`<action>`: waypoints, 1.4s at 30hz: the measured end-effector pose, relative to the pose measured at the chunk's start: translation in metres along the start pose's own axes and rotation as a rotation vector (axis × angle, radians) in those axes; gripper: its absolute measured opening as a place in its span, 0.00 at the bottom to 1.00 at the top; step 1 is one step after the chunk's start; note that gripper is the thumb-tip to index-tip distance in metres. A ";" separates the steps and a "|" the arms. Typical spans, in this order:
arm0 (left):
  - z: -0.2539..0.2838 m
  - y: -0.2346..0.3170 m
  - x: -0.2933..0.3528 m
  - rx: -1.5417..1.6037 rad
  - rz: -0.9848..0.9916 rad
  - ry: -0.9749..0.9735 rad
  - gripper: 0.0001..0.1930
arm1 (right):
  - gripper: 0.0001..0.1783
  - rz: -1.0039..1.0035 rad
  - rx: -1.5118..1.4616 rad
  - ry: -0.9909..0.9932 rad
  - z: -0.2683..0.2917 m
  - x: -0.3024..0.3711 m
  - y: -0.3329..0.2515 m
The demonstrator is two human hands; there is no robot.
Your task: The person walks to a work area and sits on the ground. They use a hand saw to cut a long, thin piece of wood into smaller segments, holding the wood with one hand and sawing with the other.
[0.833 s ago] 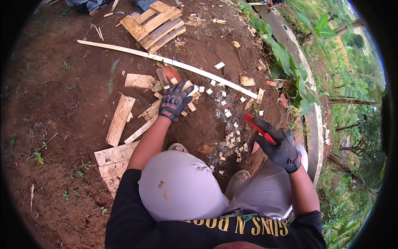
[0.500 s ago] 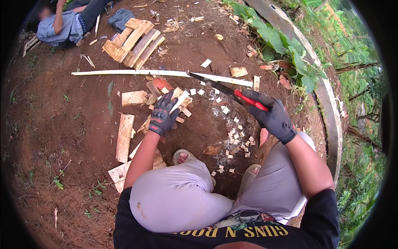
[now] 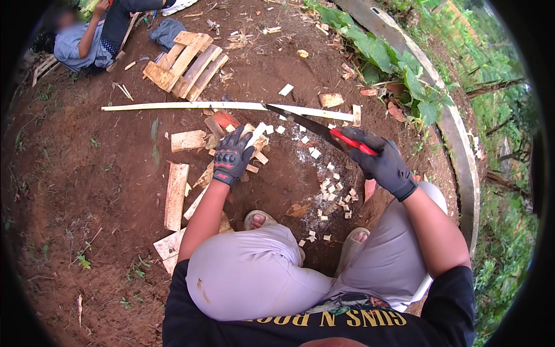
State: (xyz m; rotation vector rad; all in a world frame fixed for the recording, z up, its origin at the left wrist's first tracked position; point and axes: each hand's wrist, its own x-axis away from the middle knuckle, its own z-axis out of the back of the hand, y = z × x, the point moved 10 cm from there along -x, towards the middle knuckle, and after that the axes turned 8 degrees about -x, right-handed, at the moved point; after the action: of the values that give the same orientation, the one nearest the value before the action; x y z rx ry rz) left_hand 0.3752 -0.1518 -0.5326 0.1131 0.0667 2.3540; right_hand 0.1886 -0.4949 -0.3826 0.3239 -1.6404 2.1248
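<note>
My right hand [image 3: 383, 161], in a dark glove, is closed round the red handle of a hand saw [image 3: 309, 125]. Its dark blade slants up and left, with the tip over a long pale wooden strip [image 3: 191, 105] lying across the ground. My left hand [image 3: 231, 157], gloved too, grips a short pale wooden stick [image 3: 256, 135] over a pile of wood offcuts [image 3: 263, 143]. The stick's lower end is hidden by the hand. The saw blade is apart from that stick. Small cut wooden blocks [image 3: 332, 188] lie scattered between my hands and my feet.
A slatted stack of wood pieces [image 3: 191, 65] lies beyond the strip, beside a grey bag [image 3: 166, 32] and a knife [image 3: 136, 62]. Flat boards [image 3: 176, 196] lie left of my arm. Another person [image 3: 87, 43] sits at the far left. A concrete edge [image 3: 457, 144] curves along the right.
Both hands, the saw and the stick hold nearly the same places. The view has shifted slightly. The other person's arm and leg at the far left have moved.
</note>
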 end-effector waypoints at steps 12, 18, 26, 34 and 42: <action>-0.006 0.014 -0.009 -0.068 -0.042 -0.099 0.26 | 0.36 0.109 0.002 0.017 -0.020 0.018 -0.015; -0.009 0.004 -0.006 0.053 -0.011 -0.099 0.26 | 0.28 0.002 -0.080 0.140 -0.016 0.022 -0.017; -0.009 0.003 -0.003 0.065 0.019 -0.054 0.26 | 0.25 0.180 0.169 0.080 -0.073 0.071 -0.077; -0.012 0.000 -0.004 0.078 0.040 -0.064 0.26 | 0.23 -0.099 0.039 0.062 -0.067 0.069 -0.054; -0.015 0.001 -0.003 0.064 0.027 -0.026 0.25 | 0.22 -0.044 -0.070 0.079 -0.090 0.054 -0.055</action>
State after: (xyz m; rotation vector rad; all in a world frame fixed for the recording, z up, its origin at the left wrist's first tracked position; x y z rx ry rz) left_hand 0.3745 -0.1548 -0.5473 0.1768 0.1280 2.3771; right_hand 0.1737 -0.3872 -0.3361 0.2487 -1.6438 2.0167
